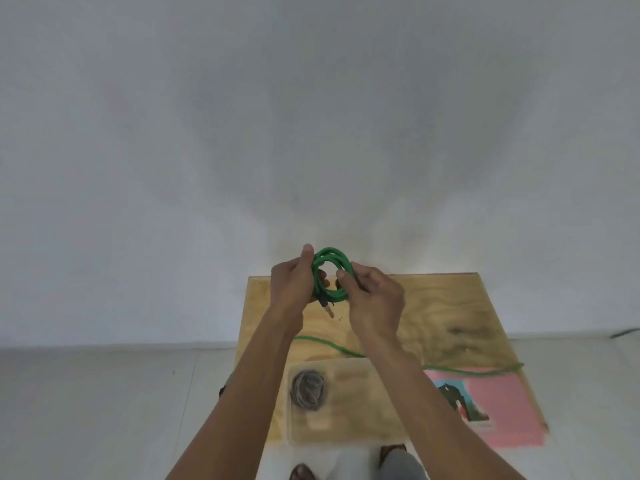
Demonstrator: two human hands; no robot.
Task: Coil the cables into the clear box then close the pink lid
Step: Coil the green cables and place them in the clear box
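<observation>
- green cable (331, 271): left side of the coil hidden behind left hand (292, 289); right side covered by right hand (375, 303) fingers
- loose run of the cable passes behind both forearms mid-frame; its far end past the table's left edge is mostly hidden behind the left arm
- plug tip (328, 310) below the coil too small to tell its type
- clear box (346, 403): walls blurred, right part hidden by right forearm
- grey bundle (308, 389) in the box, strands blurred
- pink lid (509, 407): picture on it too blurred to read
- both arms cut off by the bottom edge
- feet (303, 472) at bottom centre cut off
- dark object (625, 332) at right edge, cut off, unclear
</observation>
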